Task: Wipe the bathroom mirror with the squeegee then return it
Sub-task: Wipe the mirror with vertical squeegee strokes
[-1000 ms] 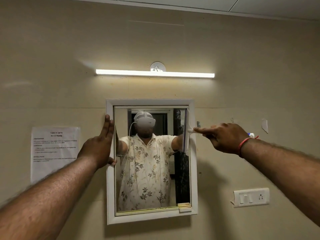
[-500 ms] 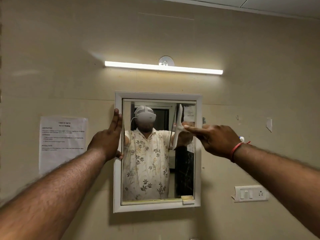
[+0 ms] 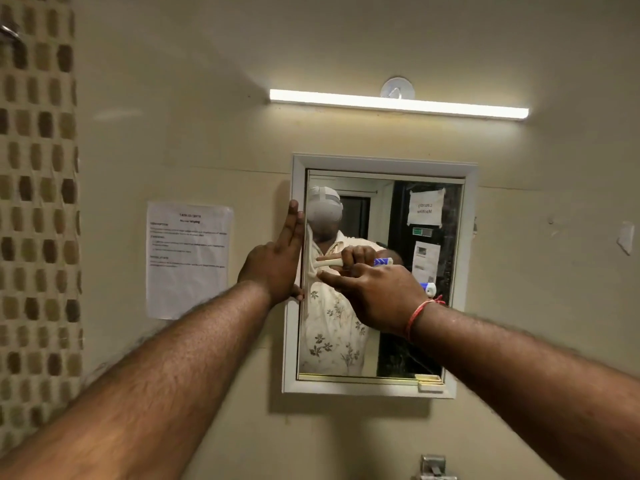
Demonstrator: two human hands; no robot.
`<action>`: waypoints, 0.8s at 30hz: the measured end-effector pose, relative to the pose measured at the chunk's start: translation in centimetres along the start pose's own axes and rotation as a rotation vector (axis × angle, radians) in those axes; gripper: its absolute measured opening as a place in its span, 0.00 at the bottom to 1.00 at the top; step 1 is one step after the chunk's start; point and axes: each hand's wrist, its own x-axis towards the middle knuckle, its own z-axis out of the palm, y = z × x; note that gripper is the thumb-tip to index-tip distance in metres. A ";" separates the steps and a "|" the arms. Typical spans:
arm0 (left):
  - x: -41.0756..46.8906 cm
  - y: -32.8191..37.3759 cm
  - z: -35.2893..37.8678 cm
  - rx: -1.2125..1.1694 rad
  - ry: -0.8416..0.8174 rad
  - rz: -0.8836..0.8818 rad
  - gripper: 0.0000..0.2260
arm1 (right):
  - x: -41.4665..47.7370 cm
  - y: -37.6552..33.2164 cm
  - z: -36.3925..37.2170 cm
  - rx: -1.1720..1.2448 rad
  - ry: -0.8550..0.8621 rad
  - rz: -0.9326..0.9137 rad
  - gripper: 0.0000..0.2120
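Dragging the cream plastic squeegee across the white-framed wall mirror, right hand wrapped around its handle; left hand, fingers together, steadies the frame. Best keep pressure even.

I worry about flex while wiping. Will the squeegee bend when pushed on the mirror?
The squeegee looks like slim moulded plastic, so probably light and fairly stiff. Its thin blade edge likely flexes slightly against the mirror. The right hand grips it easily.
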 end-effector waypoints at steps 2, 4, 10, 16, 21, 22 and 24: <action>-0.1 -0.2 0.4 -0.012 0.005 0.011 0.78 | 0.3 -0.5 0.5 0.006 -0.019 0.016 0.27; -0.3 -0.4 0.7 -0.020 0.009 0.022 0.79 | 0.5 -0.5 0.8 0.017 -0.043 0.028 0.28; -0.7 -0.8 1.0 -0.031 0.016 0.045 0.78 | 0.3 -0.9 1.0 0.035 -0.051 0.040 0.28; -1.0 -1.1 1.1 -0.021 0.014 0.069 0.77 | 0.8 -1.4 1.0 0.011 -0.071 0.067 0.29; -1.2 -1.2 1.4 -0.017 0.007 0.071 0.77 | 1.4 -1.8 0.5 0.004 -0.098 0.062 0.30; -1.3 -1.2 1.5 -0.013 0.009 0.071 0.77 | 1.5 -1.8 0.4 0.004 -0.102 0.063 0.30; -1.4 -1.2 1.6 -0.008 0.015 0.068 0.77 | 1.5 -1.8 0.3 0.007 -0.110 0.066 0.31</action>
